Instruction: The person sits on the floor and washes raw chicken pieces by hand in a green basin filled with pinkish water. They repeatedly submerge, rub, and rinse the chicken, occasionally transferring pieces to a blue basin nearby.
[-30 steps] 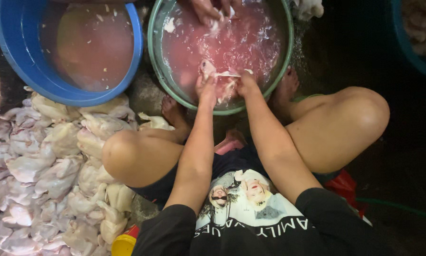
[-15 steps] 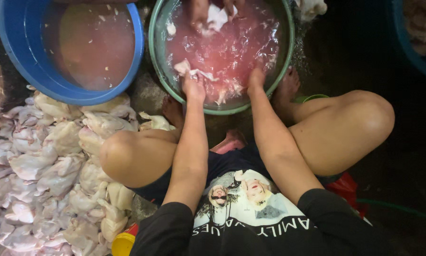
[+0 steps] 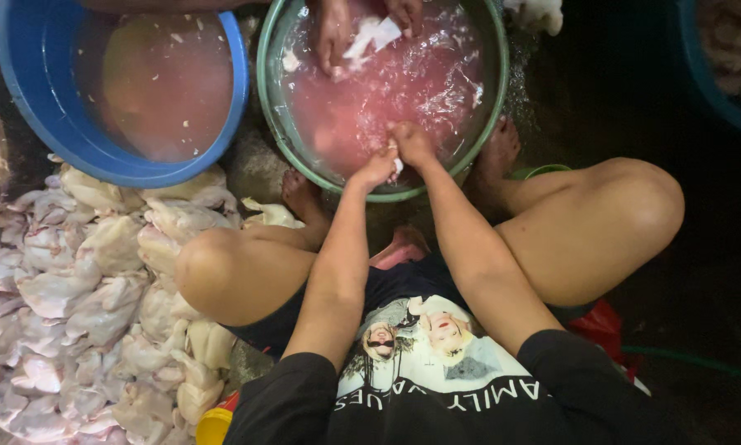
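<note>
Both hands, left hand (image 3: 376,167) and right hand (image 3: 412,142), moved together, pinching a pale meat scrap (image 3: 397,164) over pink water in green basin (image 3: 281,132), another person's hands (image 3: 335,33) upper centre, blue tub (image 3: 24,99) upper left.

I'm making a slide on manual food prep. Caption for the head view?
Left hand and right hand meet in a green basin of pink water, raw chicken pieces heaped alongside.

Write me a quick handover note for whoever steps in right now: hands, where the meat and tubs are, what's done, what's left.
Left hand and right hand: together in the green tub of pink water, pinching a small pale meat scrap at the near rim.
Another person's hands work a pale piece at the far rim.
Blue tub: cloudy water, left.
Done: raw chicken pile on the left.
Left: scraps floating in the green tub.
</note>
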Demonstrator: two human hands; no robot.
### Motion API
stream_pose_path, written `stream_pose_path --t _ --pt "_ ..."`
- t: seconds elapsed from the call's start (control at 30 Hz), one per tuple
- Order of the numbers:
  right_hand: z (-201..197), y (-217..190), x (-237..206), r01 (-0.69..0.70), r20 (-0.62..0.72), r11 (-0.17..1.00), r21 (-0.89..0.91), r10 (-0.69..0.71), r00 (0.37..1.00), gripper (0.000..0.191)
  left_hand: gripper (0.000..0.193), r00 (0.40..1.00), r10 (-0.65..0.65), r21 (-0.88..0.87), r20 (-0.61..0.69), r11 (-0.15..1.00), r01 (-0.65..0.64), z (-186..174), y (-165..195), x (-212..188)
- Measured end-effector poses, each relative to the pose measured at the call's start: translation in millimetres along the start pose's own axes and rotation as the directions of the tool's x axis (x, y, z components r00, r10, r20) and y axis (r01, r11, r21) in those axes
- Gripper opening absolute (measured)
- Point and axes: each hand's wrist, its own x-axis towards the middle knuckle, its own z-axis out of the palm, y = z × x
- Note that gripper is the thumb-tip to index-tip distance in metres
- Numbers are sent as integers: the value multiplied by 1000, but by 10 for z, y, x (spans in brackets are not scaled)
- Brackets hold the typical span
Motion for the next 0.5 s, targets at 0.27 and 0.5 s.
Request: stream_pose_path --t 0.27,0.5 --pt "-53 71 197 -322 -144 874 364 394 908 72 21 996 54 32 76 998 -57 6 -41 32" --pt "-231 66 261 -126 -210 631 765 431 878 62 27 997 -14 -83 76 996 20 -19 -9 -41"
